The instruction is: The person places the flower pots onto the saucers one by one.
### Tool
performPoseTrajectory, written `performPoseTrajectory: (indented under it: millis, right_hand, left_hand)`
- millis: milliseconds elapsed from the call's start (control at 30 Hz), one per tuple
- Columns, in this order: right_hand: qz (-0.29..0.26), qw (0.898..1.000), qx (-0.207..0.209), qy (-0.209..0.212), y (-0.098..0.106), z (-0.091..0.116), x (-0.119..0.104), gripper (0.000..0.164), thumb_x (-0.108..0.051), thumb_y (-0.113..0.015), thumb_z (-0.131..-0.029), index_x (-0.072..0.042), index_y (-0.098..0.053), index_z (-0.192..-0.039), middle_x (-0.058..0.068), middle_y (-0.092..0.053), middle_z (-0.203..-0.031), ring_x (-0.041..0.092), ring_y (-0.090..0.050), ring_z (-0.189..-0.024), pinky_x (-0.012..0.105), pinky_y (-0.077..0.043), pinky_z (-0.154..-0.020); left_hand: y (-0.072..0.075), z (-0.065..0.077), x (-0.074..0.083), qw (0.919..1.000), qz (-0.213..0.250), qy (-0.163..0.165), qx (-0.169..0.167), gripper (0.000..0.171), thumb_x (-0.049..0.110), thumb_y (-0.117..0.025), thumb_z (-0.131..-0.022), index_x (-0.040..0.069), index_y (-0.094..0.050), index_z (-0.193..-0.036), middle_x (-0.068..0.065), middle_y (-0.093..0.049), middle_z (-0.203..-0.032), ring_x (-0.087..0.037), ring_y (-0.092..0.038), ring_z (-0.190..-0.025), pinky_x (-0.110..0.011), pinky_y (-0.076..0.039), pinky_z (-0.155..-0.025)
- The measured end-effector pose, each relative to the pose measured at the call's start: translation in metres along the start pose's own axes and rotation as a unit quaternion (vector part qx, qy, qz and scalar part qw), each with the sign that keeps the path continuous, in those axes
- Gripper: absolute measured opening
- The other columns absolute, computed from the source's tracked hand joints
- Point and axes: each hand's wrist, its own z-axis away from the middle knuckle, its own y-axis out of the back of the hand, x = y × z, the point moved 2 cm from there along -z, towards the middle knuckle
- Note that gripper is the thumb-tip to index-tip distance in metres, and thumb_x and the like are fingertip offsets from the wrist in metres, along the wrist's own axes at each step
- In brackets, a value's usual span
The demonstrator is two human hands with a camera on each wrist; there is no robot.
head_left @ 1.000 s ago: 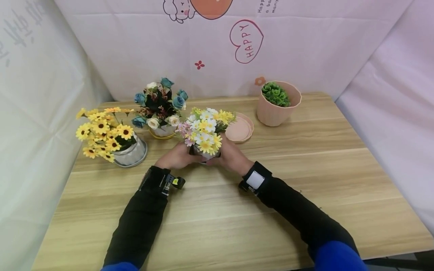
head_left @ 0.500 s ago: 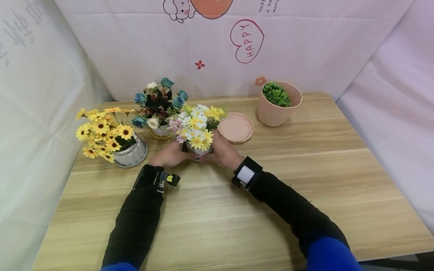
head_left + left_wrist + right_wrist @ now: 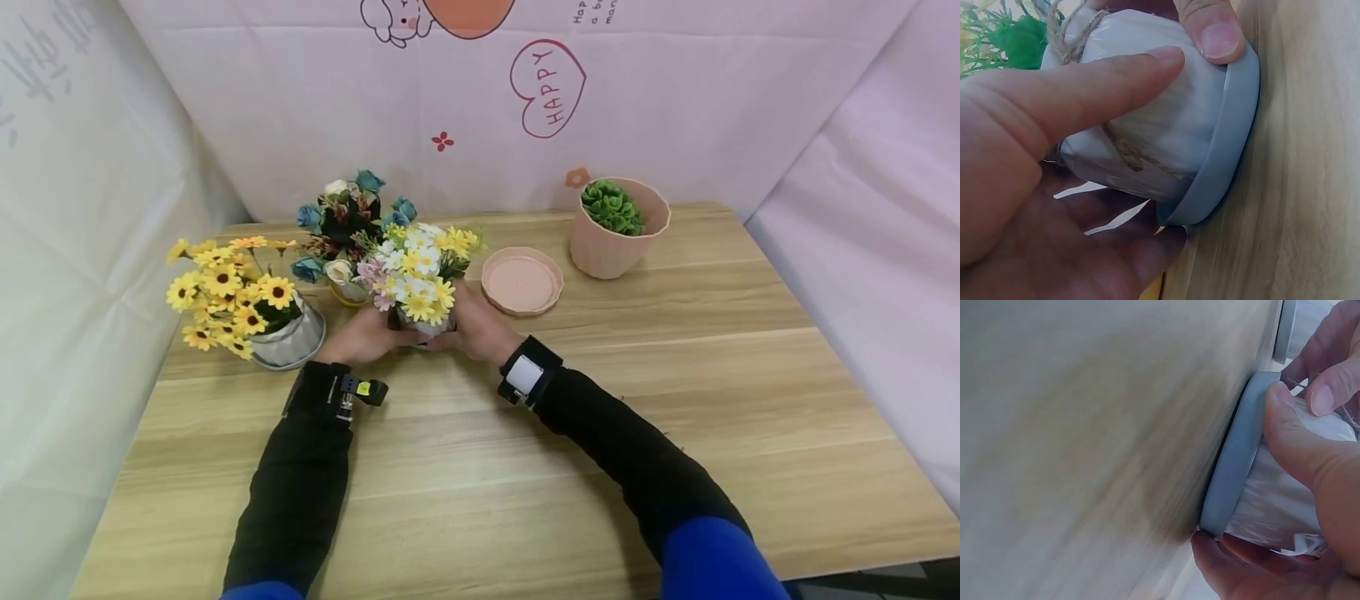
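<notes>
Both hands hold a small potted bunch of white, yellow and pink daisies at the middle left of the table. My left hand grips the pot from the left and my right hand from the right. Close up in the left wrist view, the white pot has twine round it and stands in a grey-blue saucer. Thumbs lie along its near side, fingers curl behind. In the right wrist view, fingertips and thumb clasp the saucer's edge, low at the wooden tabletop.
Left of the hands is a grey-white pot of yellow flowers. Behind them stand blue and cream roses, partly covered by the daisies. A pink saucer lies to the right, near a pink pot with a green plant.
Both hands have moved the daisy pot left and slightly back, toward the roses. The pink saucer, partly covered before, now shows whole. The other pots stay put.
</notes>
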Motion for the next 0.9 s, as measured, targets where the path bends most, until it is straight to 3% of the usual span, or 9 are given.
performPoseTrajectory:
  millis: [233, 500, 900]
  right_hand:
    - [0.02, 0.999, -0.001, -0.025, -0.003, -0.007, -0.002, 0.125, -0.012, -0.093, -0.08, -0.019, -0.005, -0.17, 0.008, -0.034, -0.173, 0.024, -0.036, -0.158, 0.036, -0.027, -0.133]
    - [0.055, 0.998, 0.007, -0.041, -0.004, -0.013, -0.004, 0.125, -0.018, -0.093, -0.08, -0.018, -0.005, -0.169, 0.011, -0.037, -0.171, 0.025, -0.039, -0.157, 0.038, -0.028, -0.133]
    - [0.029, 0.999, 0.004, -0.019, -0.007, -0.021, -0.007, 0.124, -0.014, -0.093, -0.08, -0.019, -0.005, -0.168, 0.011, -0.036, -0.171, 0.025, -0.038, -0.157, 0.037, -0.027, -0.133]
  left_hand:
    - [0.006, 0.0, -0.006, 0.9998, 0.002, 0.019, 0.006, 0.088, 0.021, -0.075, -0.099, 0.013, -0.023, -0.169, -0.016, -0.029, -0.174, -0.036, -0.025, -0.162, -0.055, -0.019, -0.135]
    - [0.01, -0.001, -0.01, 0.9995, 0.014, 0.028, 0.005, 0.089, 0.025, -0.074, -0.1, 0.015, -0.02, -0.17, -0.016, -0.029, -0.174, -0.036, -0.025, -0.162, -0.056, -0.019, -0.134]
    - [0.013, -0.002, -0.016, 0.9991, 0.025, 0.03, 0.019, 0.095, 0.026, -0.076, -0.098, 0.017, -0.015, -0.171, -0.015, -0.023, -0.176, -0.035, -0.019, -0.164, -0.056, -0.015, -0.135]
